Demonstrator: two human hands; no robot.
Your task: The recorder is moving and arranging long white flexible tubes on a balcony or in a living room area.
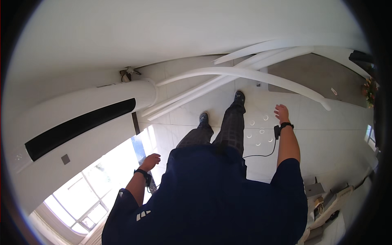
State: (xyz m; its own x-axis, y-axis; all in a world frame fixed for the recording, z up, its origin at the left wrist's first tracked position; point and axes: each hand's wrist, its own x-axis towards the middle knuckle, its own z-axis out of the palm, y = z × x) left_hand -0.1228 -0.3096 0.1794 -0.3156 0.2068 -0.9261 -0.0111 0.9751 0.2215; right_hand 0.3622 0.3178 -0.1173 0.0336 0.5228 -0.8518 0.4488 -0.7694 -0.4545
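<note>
My left hand (151, 162) hangs low on the left, in front of the bright window, fingers stretched out and holding nothing. Farther forward on the right, my right hand (281, 113) hovers over the tiled floor, its fingers slightly bent and apart, with nothing in them. Each wrist wears a dark strap; a small black box (277, 131) with a thin cable sits beside the right wrist. Several long white bars (245, 72), curved in this view, cross one another ahead of my feet. Neither hand touches them. The right hand is nearer to them.
A white air conditioner (145, 93) with a long black vent stands at the left beside a window (79, 194). Behind the bars lies a grey-brown mat (314, 71). Flowers (369, 92) show at the far right. Grey and white items (314, 189) lie at lower right.
</note>
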